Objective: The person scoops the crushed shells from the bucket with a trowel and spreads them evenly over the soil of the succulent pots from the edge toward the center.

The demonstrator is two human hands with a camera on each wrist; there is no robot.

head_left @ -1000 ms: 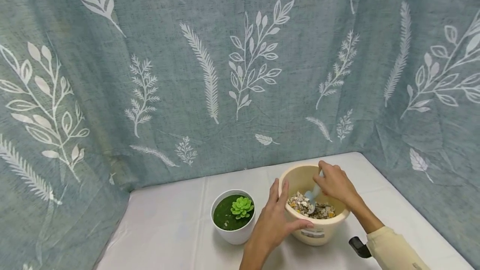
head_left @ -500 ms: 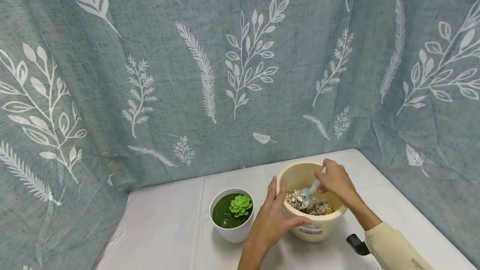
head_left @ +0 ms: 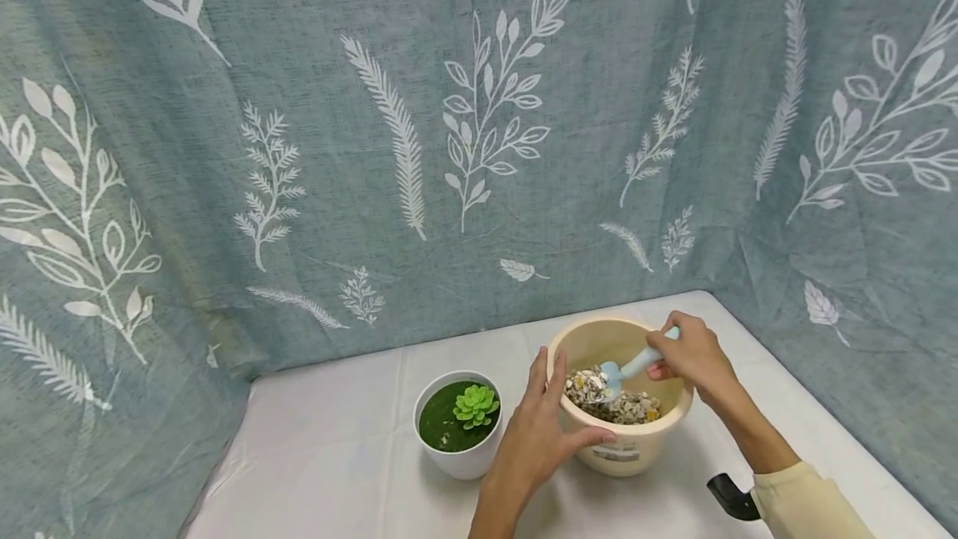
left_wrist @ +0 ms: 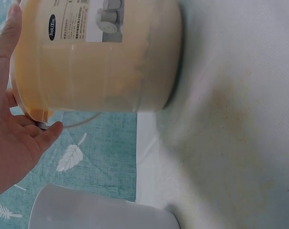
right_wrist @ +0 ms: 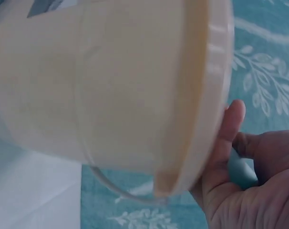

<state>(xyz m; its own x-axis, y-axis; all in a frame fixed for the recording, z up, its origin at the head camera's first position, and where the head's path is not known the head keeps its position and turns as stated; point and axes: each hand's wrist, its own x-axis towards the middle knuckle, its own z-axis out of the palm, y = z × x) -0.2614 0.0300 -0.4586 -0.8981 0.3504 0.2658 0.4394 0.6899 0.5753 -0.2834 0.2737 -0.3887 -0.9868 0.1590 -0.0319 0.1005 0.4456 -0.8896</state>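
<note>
A cream plastic bucket [head_left: 636, 443] with a pale, grainy mix [head_left: 632, 408] in its bottom stands at the right of the table. My left hand [head_left: 530, 442] holds its near left rim, thumb along the front and fingers at the side; in the left wrist view fingertips lie by the bail handle [left_wrist: 82, 122]. Inside the bucket is a light-blue scoop [head_left: 634, 365], its handle leaning right and its blade among pale grains. My right hand [head_left: 692, 356] grips that handle over the right rim; the right wrist view shows mostly the bucket's outer wall [right_wrist: 125, 86].
Left of the bucket, close to my left forearm, stands a white pot [head_left: 458, 462] with a green succulent [head_left: 476, 406]. A white cloth covers the table [head_left: 322, 447]. Patterned blue-green curtains [head_left: 337, 156] hang behind and at both sides.
My right hand has moved up and right, and the scoop's handle has tipped lower toward the right. The blade has shifted left and up in the mix. My left hand keeps its place on the rim.
</note>
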